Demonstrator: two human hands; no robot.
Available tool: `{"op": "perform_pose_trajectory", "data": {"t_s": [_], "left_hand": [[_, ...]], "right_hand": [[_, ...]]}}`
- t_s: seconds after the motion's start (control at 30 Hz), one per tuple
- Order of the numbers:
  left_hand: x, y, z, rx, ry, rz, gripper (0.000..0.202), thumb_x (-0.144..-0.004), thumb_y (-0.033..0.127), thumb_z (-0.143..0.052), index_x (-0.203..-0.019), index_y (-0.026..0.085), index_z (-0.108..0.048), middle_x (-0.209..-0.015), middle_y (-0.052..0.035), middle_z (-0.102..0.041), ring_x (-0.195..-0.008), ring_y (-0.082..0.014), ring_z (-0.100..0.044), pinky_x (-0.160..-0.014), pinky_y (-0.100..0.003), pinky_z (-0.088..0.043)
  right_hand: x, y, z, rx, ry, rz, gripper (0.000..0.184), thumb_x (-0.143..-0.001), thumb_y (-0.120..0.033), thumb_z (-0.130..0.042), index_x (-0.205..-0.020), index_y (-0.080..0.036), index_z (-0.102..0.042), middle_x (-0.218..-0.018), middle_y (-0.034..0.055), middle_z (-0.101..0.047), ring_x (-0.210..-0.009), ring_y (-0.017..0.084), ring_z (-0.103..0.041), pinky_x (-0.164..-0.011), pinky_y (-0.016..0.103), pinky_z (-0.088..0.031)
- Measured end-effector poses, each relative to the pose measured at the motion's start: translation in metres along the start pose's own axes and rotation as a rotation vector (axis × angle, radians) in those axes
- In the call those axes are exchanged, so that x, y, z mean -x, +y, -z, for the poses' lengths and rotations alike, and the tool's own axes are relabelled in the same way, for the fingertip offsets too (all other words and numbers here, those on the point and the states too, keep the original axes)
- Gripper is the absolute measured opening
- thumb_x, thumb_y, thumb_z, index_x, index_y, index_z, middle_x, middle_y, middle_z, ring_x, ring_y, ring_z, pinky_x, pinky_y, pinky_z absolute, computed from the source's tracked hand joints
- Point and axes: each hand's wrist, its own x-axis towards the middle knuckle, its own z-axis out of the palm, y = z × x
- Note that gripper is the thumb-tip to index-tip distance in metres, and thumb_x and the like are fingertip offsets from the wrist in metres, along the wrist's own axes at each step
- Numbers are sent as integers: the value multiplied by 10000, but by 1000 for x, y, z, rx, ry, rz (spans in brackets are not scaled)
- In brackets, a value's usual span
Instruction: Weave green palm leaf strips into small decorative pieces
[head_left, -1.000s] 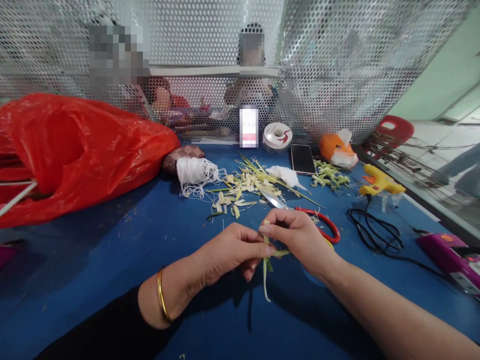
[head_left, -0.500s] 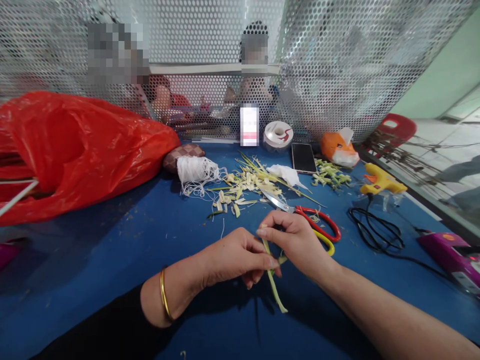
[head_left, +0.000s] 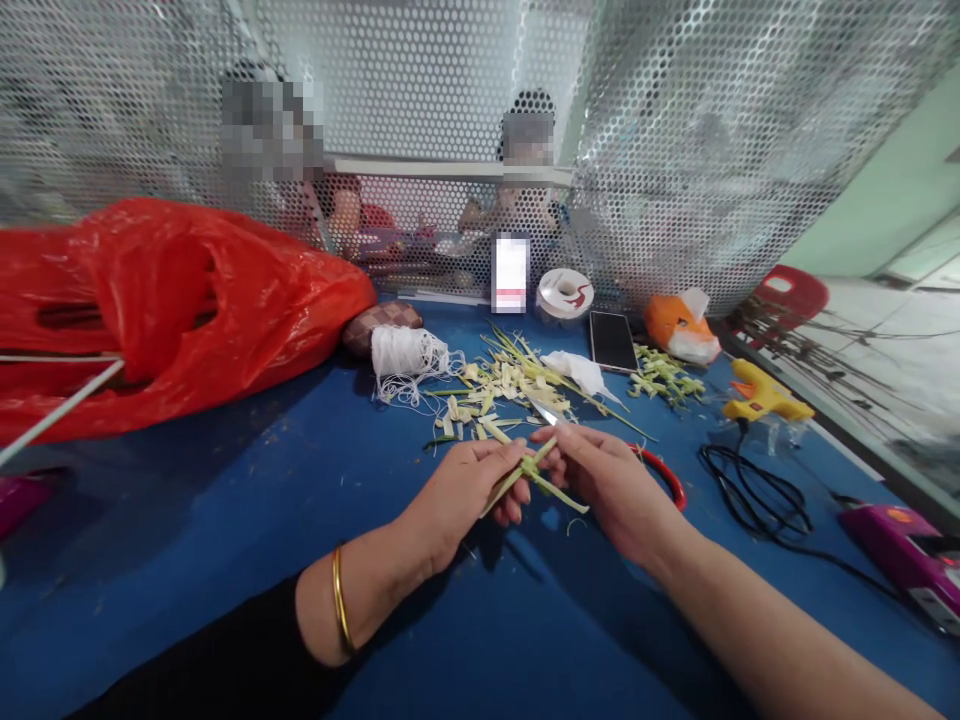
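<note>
Pale green leaf strips cross in a small knot held between my two hands, with their ends sticking out several ways. My left hand, with a gold bangle at its wrist, pinches the left side between thumb and fingers. On the other side, my right hand has its thumb and fingertips closed on a strip end. Scissors with a red handle lie just behind the right hand, which partly hides them. Beyond both hands is a loose pile of cut leaf scraps.
A red plastic bag fills the left side, near a white string spool. Along the back are a lit phone, a ribbon roll and a dark phone. At right lie a yellow glue gun and its black cord.
Both hands have shifted slightly up and turned the leaf strips. The long end that hung downward now points lower right, and the crossing shows between the fingertips. The view has tilted a little.
</note>
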Motion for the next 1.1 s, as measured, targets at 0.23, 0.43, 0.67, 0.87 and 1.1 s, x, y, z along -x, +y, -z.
{"op": "perform_pose_trajectory", "data": {"t_s": [0.23,0.43,0.67,0.87,1.1], "left_hand": [[1,-6,-1,-61,-34,23,312,-774,452,-657,-715,146,-657,-499,45,-526,-405,-71,-489,-454,-193,-377],[2,-7,-1,-147,-116,-25,238,-795,350,-626,-652,161,-638,-456,50,-511,-401,-88,-514,-477,-206,-417],[5,-4,-6,-205,-114,-4,274,-809,255,-592,-557,152,-627,-427,4,-578,-407,-76,-505,-479,-185,-378],[1,-3,-1,112,77,20,209,-812,318,-669,-875,131,-738,-635,-53,-726,-562,-110,-637,-595,-206,-473],[-4,6,5,353,183,-109,346,-739,208,-754,-1073,144,-690,-871,-100,-775,-783,-174,-707,-726,-266,-532]], "right_hand": [[3,7,-3,86,-76,73,289,-717,-404,-777,-618,-167,-643,-568,-22,-596,-561,102,-494,-592,247,-396],[2,7,-6,134,-3,124,278,-693,-378,-767,-585,-170,-618,-538,-31,-576,-492,84,-448,-513,234,-353],[3,9,-8,180,33,114,313,-673,-414,-772,-581,-170,-600,-540,-42,-538,-487,84,-429,-504,232,-350],[-2,1,-1,216,260,360,256,-806,-441,-668,-879,-196,-678,-720,-12,-627,-636,131,-552,-622,260,-438],[10,6,-9,328,50,274,322,-836,-470,-621,-701,-178,-635,-683,6,-612,-663,151,-553,-640,269,-436]]}}
